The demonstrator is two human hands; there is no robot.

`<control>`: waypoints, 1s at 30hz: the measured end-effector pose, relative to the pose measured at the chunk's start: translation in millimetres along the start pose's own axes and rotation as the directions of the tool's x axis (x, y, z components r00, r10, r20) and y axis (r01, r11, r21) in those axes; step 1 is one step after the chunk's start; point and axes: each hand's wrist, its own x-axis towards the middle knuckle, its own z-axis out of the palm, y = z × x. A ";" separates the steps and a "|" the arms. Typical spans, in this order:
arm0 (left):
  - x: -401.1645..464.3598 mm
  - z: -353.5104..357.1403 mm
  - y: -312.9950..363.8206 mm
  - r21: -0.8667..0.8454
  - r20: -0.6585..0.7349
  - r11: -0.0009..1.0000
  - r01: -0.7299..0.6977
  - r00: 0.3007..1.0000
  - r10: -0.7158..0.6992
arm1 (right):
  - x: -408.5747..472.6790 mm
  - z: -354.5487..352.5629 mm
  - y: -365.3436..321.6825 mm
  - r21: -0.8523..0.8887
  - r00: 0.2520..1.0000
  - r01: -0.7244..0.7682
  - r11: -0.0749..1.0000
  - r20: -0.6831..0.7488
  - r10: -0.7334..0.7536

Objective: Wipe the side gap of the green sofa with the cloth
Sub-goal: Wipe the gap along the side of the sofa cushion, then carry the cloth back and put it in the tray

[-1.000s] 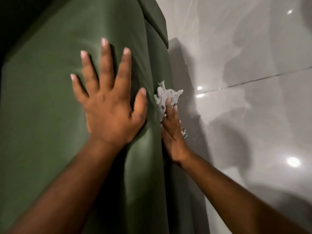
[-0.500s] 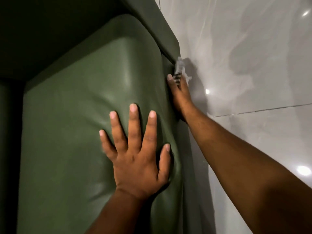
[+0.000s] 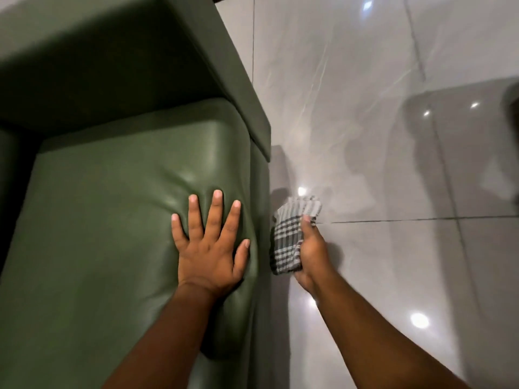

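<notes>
The green sofa [image 3: 112, 220] fills the left half of the head view, its seat cushion glossy and dented. My left hand [image 3: 210, 245] lies flat on the cushion near its right edge, fingers spread, pressing it down. The side gap [image 3: 257, 209] runs as a dark seam between the cushion and the sofa's right side panel. My right hand [image 3: 311, 254] is out past the sofa's right side, above the floor, gripping a bunched grey and white checked cloth [image 3: 289, 237]. The cloth is clear of the gap and hangs just beside the side panel.
Glossy grey floor tiles [image 3: 393, 164] with dark grout lines and bright light reflections spread to the right of the sofa. The sofa's backrest and armrest [image 3: 230, 80] rise at the top. A dark shape [image 3: 514, 108] sits at the right edge.
My right hand has pulled the cloth out of the far end of the gap, back toward me and out to the sofa's right side. The left hand still presses the cushion.
</notes>
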 end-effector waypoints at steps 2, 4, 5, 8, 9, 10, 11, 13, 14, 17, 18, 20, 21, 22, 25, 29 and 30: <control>-0.5 -25.4 0.5 -0.069 0.113 0.998 0.007 0.994 0.001 | -59.5 1.2 -50.9 0.064 1.000 0.018 0.998 -0.010 -0.017; -10.7 -57.2 -11.0 -0.142 0.185 0.990 -0.002 0.982 0.028 | -127.1 14.3 -95.3 0.101 1.000 -0.005 0.995 0.016 0.003; -20.5 -76.8 -19.4 -0.194 0.196 0.981 0.016 0.980 0.023 | -162.1 24.4 -117.4 0.101 1.000 0.003 0.995 0.021 -0.005; -75.7 -143.6 -41.7 -0.320 0.207 0.930 0.181 0.971 -0.118 | -259.4 65.0 -166.8 0.042 0.996 -0.003 0.999 0.091 -0.001; -93.6 -170.2 -49.7 -0.367 0.234 0.895 0.253 0.957 -0.174 | -284.5 79.6 -181.2 0.012 0.993 0.001 1.000 0.118 -0.002; -106.7 -196.6 -57.7 -0.414 0.249 0.852 0.321 0.940 -0.234 | -309.0 98.0 -194.6 -0.016 0.989 0.006 1.000 0.148 -0.004; -119.6 -221.3 -66.5 -0.444 0.278 0.803 0.398 0.913 -0.298 | -332.9 117.2 -204.1 -0.040 0.983 0.009 0.999 0.185 -0.002; -135.5 -267.8 -80.5 -0.470 0.336 0.714 0.519 0.853 -0.399 | -367.4 152.2 -221.8 -0.091 0.968 0.026 0.996 0.252 -0.002; -146.6 -291.2 -89.5 -0.475 0.335 0.673 0.567 0.824 -0.458 | -382.4 171.7 -227.5 -0.119 0.957 0.032 0.992 0.290 0.004; -178.6 -355.7 -118.8 -0.469 0.289 0.589 0.658 0.745 -0.602 | -425.6 228.5 -234.0 -0.217 0.919 0.030 0.976 0.390 0.059; -187.6 -375.6 -126.3 -0.461 0.274 0.579 0.672 0.729 -0.627 | -437.7 245.1 -234.6 -0.242 0.900 0.022 0.970 0.428 0.086; -223.9 -417.0 -139.2 -0.450 0.246 0.521 0.725 0.662 -0.708 | -471.5 282.2 -228.2 -0.332 0.853 0.001 0.943 0.492 0.173; -243.8 -434.9 -144.3 -0.445 0.237 0.477 0.757 0.614 -0.753 | -489.2 298.5 -222.9 -0.386 0.824 0.000 0.923 0.522 0.219; -266.7 -451.3 -148.7 -0.433 0.227 0.430 0.792 0.557 -0.799 | -509.4 314.5 -215.5 -0.441 0.789 0.009 0.898 0.555 0.264; -341.0 -488.4 -153.4 -0.399 0.204 0.276 0.875 0.378 -0.903 | -567.6 347.4 -187.0 -0.546 0.661 0.034 0.837 0.640 0.391; -463.7 -518.5 -126.8 -0.326 0.215 0.024 0.945 0.098 -0.972 | -638.7 361.4 -124.4 -0.686 0.507 0.041 0.727 0.641 0.576; -497.8 -524.6 -112.1 -0.301 0.226 -0.054 0.952 0.016 -0.974 | -661.3 359.2 -104.9 -0.729 0.458 0.047 0.682 0.623 0.634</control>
